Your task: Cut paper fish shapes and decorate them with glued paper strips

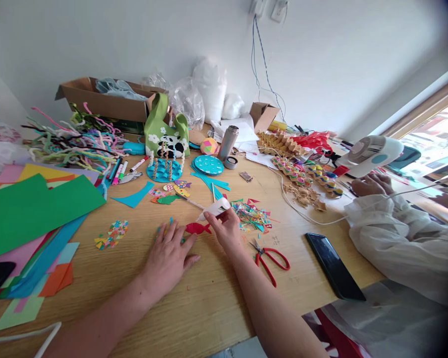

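With the right hand [226, 226] closed around a white squeeze bottle [217, 208] in the head view, aims its nozzle down and leftward over a red paper fish [197, 228]. Lies between the hands, flat on the desk [216, 308]. Rests the left hand [169, 251] palm down, fingers loosely spread, over coloured paper scraps; cannot tell whether touching the fish.

Looks thin, light and easily creased: best lifted by tail or edge. As for the bottle, seems light and soft-walled, so best taken round the barrel, clear of the nozzle; contents not visible.

Far beyond the left hand, in a long cardboard box [134, 105], pale blue crumpled material [117, 88]. To the right of that, a green panda bag [155, 127], contents hidden. Beyond the right hand, a steel bottle [228, 143], inside unseen, and farther back a clear plastic bag [211, 92] full of something white.
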{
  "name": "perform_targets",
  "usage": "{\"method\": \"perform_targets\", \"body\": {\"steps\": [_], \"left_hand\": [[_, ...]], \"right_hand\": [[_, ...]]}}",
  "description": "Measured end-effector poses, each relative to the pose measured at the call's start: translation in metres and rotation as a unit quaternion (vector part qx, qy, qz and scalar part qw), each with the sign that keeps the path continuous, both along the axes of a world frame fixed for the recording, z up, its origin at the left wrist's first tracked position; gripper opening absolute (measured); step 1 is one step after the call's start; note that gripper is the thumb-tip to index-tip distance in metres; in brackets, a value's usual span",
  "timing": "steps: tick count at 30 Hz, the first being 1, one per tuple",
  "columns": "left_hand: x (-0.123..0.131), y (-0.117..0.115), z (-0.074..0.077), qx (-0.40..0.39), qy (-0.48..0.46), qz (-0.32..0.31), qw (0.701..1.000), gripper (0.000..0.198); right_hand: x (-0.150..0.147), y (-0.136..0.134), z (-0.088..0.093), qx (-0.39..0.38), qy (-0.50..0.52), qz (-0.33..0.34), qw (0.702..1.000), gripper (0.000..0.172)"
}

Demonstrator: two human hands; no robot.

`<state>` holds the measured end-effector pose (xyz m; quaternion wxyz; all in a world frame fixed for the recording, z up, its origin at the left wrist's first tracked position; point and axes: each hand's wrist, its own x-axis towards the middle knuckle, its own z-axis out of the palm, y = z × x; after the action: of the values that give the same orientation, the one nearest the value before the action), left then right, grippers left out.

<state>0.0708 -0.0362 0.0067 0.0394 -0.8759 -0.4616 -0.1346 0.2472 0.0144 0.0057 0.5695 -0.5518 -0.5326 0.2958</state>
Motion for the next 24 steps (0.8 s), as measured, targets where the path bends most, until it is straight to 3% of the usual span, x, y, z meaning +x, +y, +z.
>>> {"method": "perform_targets", "body": {"steps": [19, 24], "left_hand": [[-0.001, -0.001, 0.001, 0.006, -0.025, -0.007, 1.000, 0.038], [-0.001, 0.001, 0.001, 0.000, -0.040, -0.003, 0.999, 0.038]], "right_hand": [[0.010, 0.002, 0.005, 0.025, 0.006, -0.050, 0.998, 0.028], [0.016, 0.001, 0.020, 0.047, 0.077, -0.046, 0.995, 0.033]]}}
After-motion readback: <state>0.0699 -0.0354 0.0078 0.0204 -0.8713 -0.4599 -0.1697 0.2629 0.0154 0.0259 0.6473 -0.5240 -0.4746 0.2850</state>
